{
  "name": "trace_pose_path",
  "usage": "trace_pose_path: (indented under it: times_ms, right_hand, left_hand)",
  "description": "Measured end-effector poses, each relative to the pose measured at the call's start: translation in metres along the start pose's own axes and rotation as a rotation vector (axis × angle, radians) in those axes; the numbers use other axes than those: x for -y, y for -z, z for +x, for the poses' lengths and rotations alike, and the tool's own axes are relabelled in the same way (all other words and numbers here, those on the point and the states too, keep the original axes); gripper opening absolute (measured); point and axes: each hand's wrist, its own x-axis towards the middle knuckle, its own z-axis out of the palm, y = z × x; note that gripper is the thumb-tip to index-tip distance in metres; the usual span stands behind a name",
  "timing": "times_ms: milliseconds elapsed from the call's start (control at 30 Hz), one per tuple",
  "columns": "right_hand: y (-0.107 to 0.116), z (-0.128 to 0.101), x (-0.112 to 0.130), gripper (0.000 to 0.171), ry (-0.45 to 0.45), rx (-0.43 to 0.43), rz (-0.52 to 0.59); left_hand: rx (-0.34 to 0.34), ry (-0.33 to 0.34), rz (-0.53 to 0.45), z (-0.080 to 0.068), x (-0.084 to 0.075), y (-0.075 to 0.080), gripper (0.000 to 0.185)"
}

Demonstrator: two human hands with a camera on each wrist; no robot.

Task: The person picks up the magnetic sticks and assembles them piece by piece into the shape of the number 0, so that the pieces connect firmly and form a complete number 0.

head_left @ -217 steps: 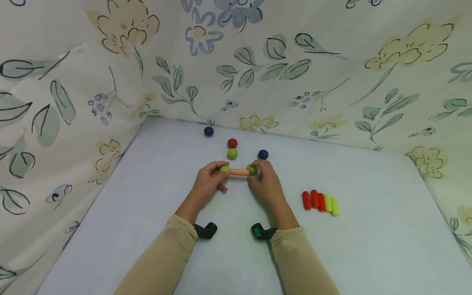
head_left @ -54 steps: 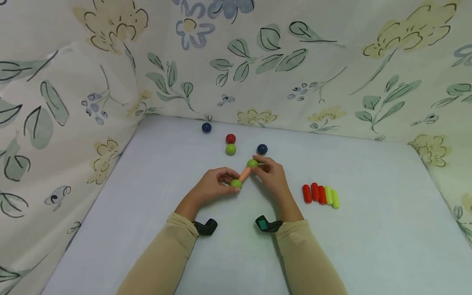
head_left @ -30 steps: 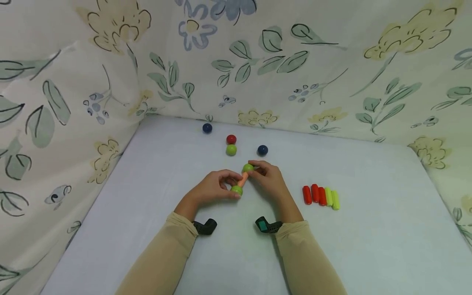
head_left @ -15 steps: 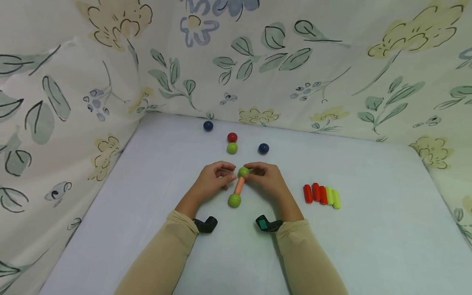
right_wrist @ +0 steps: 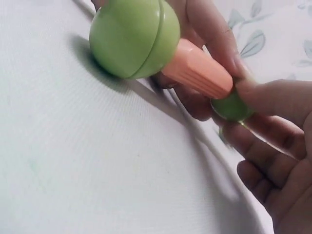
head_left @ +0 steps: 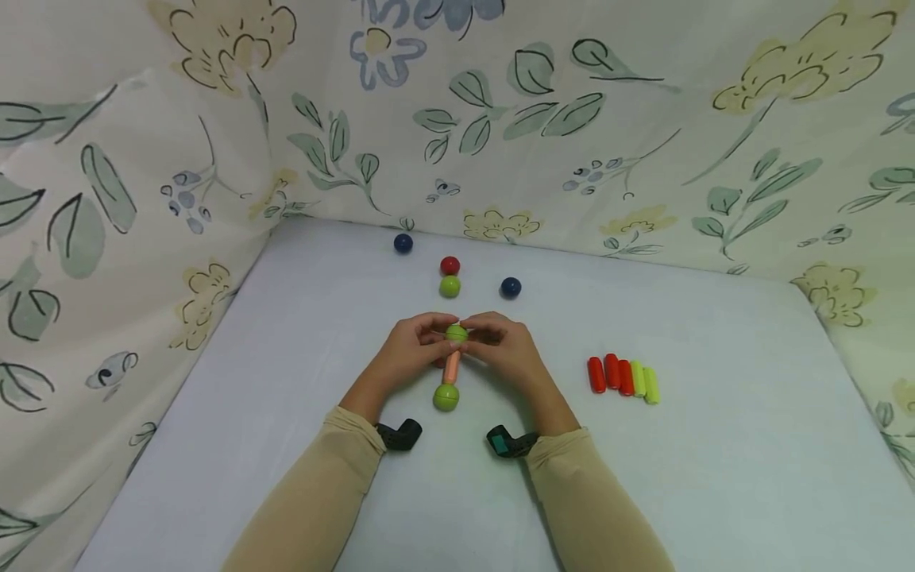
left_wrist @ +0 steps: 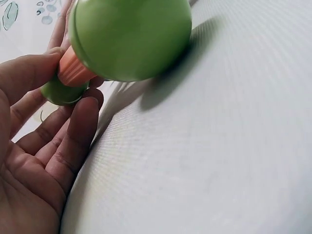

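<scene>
Pinched by left hand [head_left: 404, 349] and right hand [head_left: 506, 348] at green ball [head_left: 457, 333] on far end of orange stick [head_left: 451, 369] — likely light, stiff, slick — best gripped midway.

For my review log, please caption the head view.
Left hand and right hand hold the far green ball on an orange rod.

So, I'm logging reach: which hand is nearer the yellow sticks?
Right. The right hand is left of the yellow sticks; the left hand is farther left.
</scene>
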Motion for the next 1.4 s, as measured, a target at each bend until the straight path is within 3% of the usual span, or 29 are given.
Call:
trace_pose_path:
  times_ms: [100, 200, 400, 567, 733, 900, 1067, 1400]
  right_hand:
    - [0.006, -0.003, 0.005, 0.030, -0.007, 0.008, -0.071]
    - [0.023, -0.008, 0.013, 0.030, -0.082, 0.020, -0.204]
    - [0.087, -0.031, 0.018, 0.033, -0.280, 0.002, -0.446]
    - [0.137, -0.055, 0.016, 0.037, -0.427, -0.002, -0.501]
    - [0.161, -0.071, 0.009, 0.040, -0.588, 0.068, -0.481]
    - [0.166, -0.076, 0.002, 0.034, -0.661, 0.112, -0.446]
    - [0.158, -0.070, -0.001, 0.029, -0.667, 0.105, -0.475]
    - [0.108, -0.041, 0.016, 0.021, -0.580, 0.068, -0.613]
  left_hand:
    - [0.010, -0.016, 0.000, 0.000, 0.001, 0.001, 0.047]
    - [0.005, -0.012, 0.012, 0.000, 0.001, 0.001, 0.044]
    - [-0.004, -0.002, 0.036, -0.001, 0.000, 0.002, 0.044]
    - [-0.040, 0.028, 0.062, -0.003, 0.000, 0.005, 0.044]
    - [-0.037, 0.037, 0.047, -0.002, 0.000, 0.004, 0.043]
    - [-0.025, 0.042, 0.031, 0.001, -0.001, 0.001, 0.042]
    - [-0.022, 0.042, 0.036, 0.000, -0.003, 0.000, 0.041]
    - [-0.028, 0.043, 0.072, 0.001, -0.002, 0.001, 0.042]
